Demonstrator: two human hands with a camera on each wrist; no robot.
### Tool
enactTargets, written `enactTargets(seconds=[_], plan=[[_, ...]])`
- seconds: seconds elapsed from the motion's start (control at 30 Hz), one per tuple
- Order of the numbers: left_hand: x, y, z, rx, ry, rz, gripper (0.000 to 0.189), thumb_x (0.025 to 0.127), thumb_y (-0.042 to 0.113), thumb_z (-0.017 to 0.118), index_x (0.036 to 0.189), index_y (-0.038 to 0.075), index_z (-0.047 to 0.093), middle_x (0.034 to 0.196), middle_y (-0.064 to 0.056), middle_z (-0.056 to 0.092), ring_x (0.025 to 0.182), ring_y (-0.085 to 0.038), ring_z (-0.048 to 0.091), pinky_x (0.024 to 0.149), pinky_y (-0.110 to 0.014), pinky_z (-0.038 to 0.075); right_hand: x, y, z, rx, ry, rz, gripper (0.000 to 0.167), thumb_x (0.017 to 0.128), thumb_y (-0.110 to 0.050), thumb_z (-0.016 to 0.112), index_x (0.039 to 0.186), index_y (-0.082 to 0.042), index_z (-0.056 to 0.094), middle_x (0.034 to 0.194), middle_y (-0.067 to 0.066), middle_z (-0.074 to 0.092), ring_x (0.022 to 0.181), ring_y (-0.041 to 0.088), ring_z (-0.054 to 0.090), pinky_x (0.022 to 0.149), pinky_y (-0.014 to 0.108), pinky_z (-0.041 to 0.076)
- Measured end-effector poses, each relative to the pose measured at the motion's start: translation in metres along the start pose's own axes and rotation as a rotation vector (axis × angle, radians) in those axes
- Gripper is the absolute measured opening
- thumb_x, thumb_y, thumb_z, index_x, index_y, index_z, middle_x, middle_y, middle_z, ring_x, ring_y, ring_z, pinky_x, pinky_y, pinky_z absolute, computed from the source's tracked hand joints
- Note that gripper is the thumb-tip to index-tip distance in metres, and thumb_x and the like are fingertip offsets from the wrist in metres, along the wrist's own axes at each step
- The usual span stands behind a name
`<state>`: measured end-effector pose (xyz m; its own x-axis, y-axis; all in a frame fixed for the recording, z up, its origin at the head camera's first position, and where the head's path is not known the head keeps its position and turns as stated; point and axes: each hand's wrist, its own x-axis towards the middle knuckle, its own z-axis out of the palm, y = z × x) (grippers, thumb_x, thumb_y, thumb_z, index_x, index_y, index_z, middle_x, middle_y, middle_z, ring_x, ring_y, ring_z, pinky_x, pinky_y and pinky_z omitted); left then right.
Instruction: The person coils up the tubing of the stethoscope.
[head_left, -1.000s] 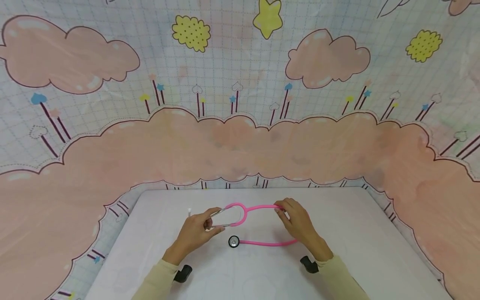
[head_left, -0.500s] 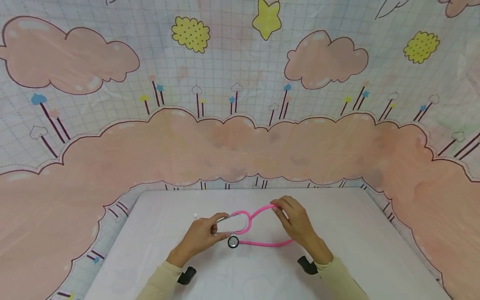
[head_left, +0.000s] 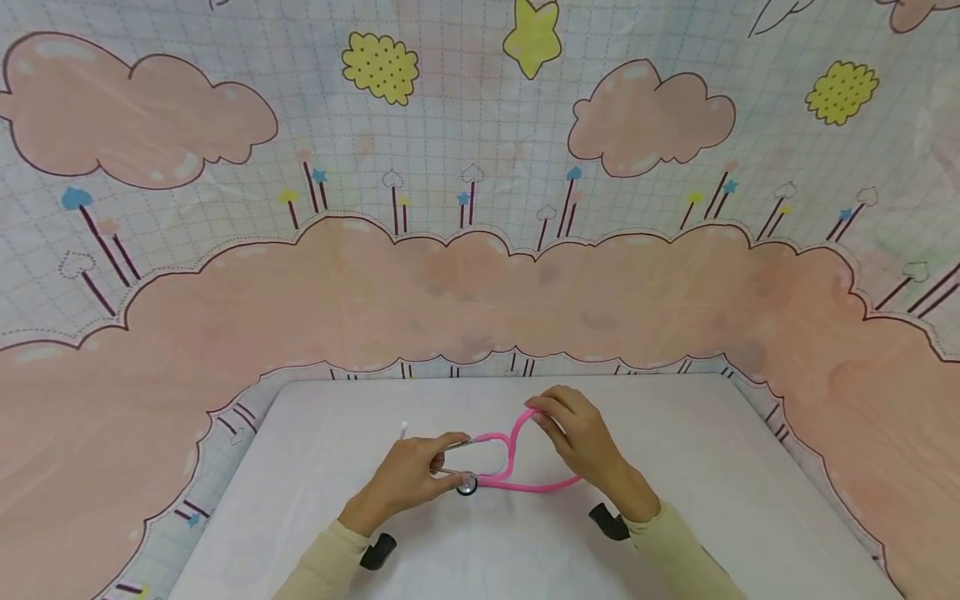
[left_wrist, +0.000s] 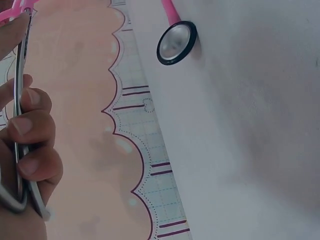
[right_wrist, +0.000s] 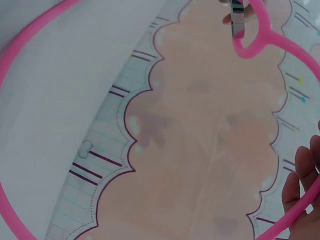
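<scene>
Left hand (head_left: pixel 405 475) grips the stethoscope's metal tubes (left_wrist: pixel 19 72), right hand (head_left: pixel 581 437) pinches its pink tubing (head_left: pixel 517 426); chestpiece (left_wrist: pixel 175 43) lies on the worktop (head_left: pixel 487 550).

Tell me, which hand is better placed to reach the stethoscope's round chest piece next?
Probably the left hand: from the head view it appears nearer the chest piece, though holding metal tubes; the right hand grips pink tubing.

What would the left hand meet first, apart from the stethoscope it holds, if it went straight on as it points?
Probably the right hand: the left hand points roughly towards it, with pink stethoscope tube in between. Heights are unclear, so it might pass underneath.
</scene>
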<state>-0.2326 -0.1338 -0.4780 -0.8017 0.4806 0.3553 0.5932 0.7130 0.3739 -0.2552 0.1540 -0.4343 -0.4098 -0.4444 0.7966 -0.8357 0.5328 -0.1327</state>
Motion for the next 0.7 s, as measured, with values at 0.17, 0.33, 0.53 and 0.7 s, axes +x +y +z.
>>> enactTargets(seconds=[0.17,0.33,0.53,0.7], plan=[[0.0,0.003,0.002,0.003,0.026,0.038,0.05,0.079,0.045,0.08,0.122,0.024,0.066,0.063,0.015,0.044,0.059,0.002,0.037,0.056,-0.017,0.034,0.008,-0.001,0.002,0.005,-0.01,-0.023,0.027,0.1,-0.031,0.054,0.106,-0.009,0.07,0.095,0.003,0.065,0.086,0.016,0.06,0.076,0.024,0.052],[0.001,0.007,0.002,-0.013,0.083,0.126,0.051,0.08,0.05,0.078,0.119,0.02,0.067,0.062,0.011,0.048,0.058,0.004,0.037,0.055,-0.014,0.034,0.013,0.002,0.007,0.007,-0.033,-0.031,0.032,0.102,-0.034,0.049,0.108,-0.01,0.07,0.096,0.002,0.065,0.086,0.015,0.06,0.076,0.025,0.053],[0.002,0.013,0.002,-0.016,0.147,0.223,0.05,0.08,0.051,0.076,0.116,0.018,0.067,0.061,0.01,0.05,0.058,0.005,0.037,0.055,-0.01,0.032,0.015,0.005,0.012,0.054,-0.096,-0.017,0.036,0.103,-0.036,0.044,0.109,-0.01,0.069,0.094,0.0,0.063,0.081,0.011,0.057,0.072,0.02,0.051],[0.002,0.021,0.0,-0.043,0.14,0.236,0.051,0.082,0.052,0.075,0.118,0.017,0.068,0.063,0.012,0.051,0.058,0.004,0.039,0.056,-0.008,0.032,0.016,0.004,0.014,0.109,-0.192,0.052,0.022,0.1,-0.027,0.055,0.108,-0.013,0.069,0.09,-0.004,0.061,0.075,0.006,0.052,0.068,0.018,0.047]])
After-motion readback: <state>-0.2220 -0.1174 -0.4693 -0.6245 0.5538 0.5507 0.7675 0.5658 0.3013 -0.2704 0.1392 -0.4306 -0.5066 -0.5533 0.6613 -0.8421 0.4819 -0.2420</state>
